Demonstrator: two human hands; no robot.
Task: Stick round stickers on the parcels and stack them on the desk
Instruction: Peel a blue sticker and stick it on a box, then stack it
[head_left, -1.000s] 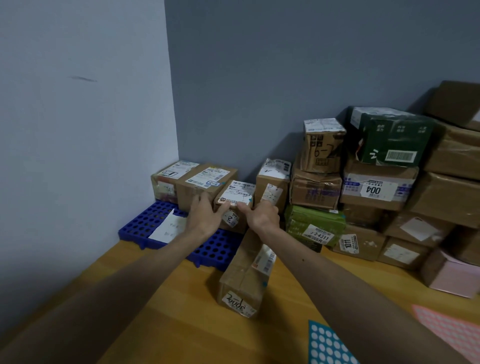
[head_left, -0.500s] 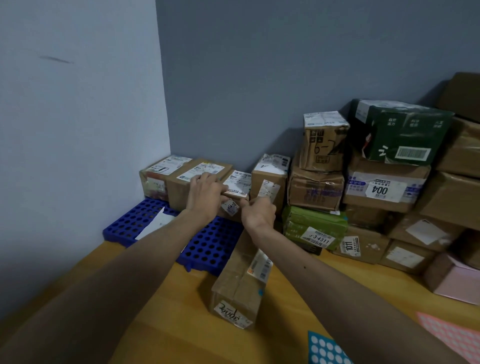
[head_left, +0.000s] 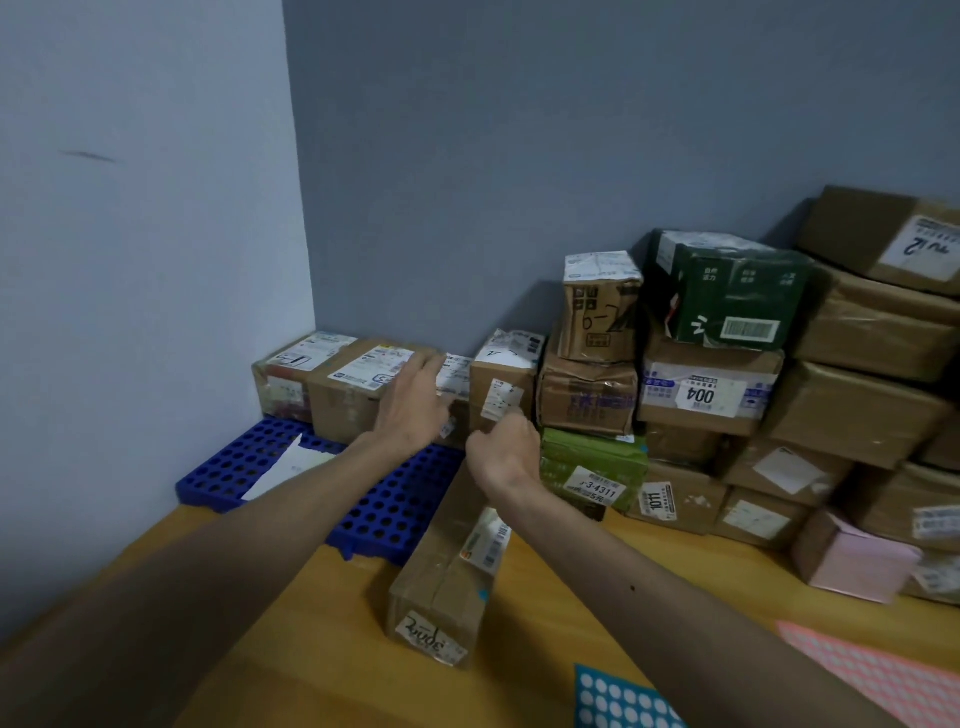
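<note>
- Small parcel (head_left: 457, 373) sat near the bench's back-left corner, on a blue tray (head_left: 395, 512).
- Left hand (head_left: 415, 402): fingers straight, flat on it.
- Right hand (head_left: 501, 449): fingers curled; grip unclear.
- Likely light, stiff; hold both sides.

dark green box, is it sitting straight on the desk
No, the dark green box sits up on the 004 box, well above the desk.

Mat (head_left: 223, 467): left, on the bench (head_left: 530, 634).
Box row (head_left: 343, 410): on the mat.
Box pile (head_left: 852, 405): right of it.
Long box (head_left: 441, 587): in front.
</note>
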